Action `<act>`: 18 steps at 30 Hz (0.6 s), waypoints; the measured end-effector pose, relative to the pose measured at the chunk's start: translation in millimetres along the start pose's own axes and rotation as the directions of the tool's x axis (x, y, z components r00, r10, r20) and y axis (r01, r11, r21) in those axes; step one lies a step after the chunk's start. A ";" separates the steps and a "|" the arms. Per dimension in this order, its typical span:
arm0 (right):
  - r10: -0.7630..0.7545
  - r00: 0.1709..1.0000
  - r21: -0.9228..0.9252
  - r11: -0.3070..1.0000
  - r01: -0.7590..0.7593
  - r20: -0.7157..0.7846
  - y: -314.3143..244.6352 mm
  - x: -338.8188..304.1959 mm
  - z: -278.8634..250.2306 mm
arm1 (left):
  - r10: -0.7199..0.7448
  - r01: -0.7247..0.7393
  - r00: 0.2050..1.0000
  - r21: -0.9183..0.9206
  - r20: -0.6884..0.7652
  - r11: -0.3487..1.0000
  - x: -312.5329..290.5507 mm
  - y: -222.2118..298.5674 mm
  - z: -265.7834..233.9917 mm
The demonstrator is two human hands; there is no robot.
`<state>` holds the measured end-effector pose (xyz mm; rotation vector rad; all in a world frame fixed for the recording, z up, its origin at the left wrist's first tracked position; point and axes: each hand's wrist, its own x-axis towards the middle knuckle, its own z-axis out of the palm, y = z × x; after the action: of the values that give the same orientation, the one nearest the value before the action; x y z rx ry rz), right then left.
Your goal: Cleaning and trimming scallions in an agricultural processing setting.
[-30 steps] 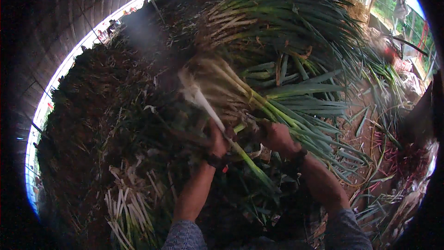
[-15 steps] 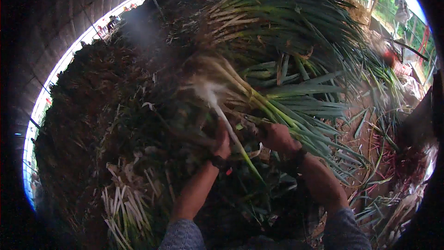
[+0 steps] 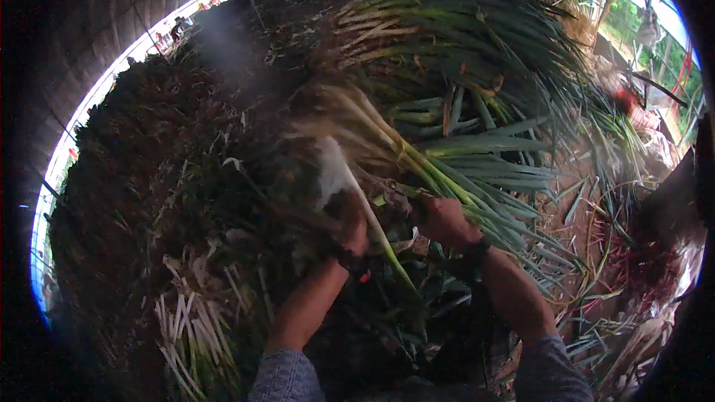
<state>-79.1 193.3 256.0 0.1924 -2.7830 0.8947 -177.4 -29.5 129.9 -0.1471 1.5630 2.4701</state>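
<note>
From where I stand, the left hand (image 3: 351, 225) has its fingers closed on a single long stalk (image 3: 372, 223), white at the far end and green toward the body, held aslant over the heap. A whitish blur (image 3: 333, 167) wraps the stalk's pale end. The right hand (image 3: 447, 222) sits just beside, apart from the stalk, its fingers curled; I cannot tell what they hold, if anything. Both wrists wear dark bands, below grey sleeves (image 3: 287, 376).

Just beyond the right hand lies a bunch of leafy stalks (image 3: 439, 171), with a larger green pile (image 3: 462, 37) behind it. Cleaner white stalks (image 3: 197, 327) lie together at the person's lower left, near a wide, dark mound of plants (image 3: 141, 156). Off to the right are scattered leaves on brown ground (image 3: 570, 208). Farther back there, a red item (image 3: 633, 108) might be a container, but it is too blurred to make out any contents. Something pale (image 3: 649, 30) hangs above it.
</note>
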 end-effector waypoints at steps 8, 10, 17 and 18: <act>-0.023 0.998 -0.128 0.992 0.016 -0.054 11.1 3.5 14.3 | 0.083 -0.066 0.986 0.118 -0.146 0.991 -56.4 59.0 76.4; -0.029 0.998 -0.135 0.991 0.022 -0.050 8.2 6.7 15.1 | 0.160 -0.118 0.976 0.260 -0.146 0.958 -62.2 66.8 77.4; -0.057 0.998 -0.074 0.996 0.055 -0.024 8.2 7.7 14.0 | 0.094 -0.054 0.985 0.260 -0.144 0.964 -30.0 30.8 50.7; -0.030 0.999 -0.078 0.997 0.027 -0.040 8.5 7.4 14.3 | 0.068 -0.043 0.990 0.193 -0.124 0.980 -31.3 33.4 56.4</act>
<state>-90.2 191.3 241.6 0.1984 -2.7632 0.7742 -153.0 3.6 189.9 -0.2410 1.8720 2.3777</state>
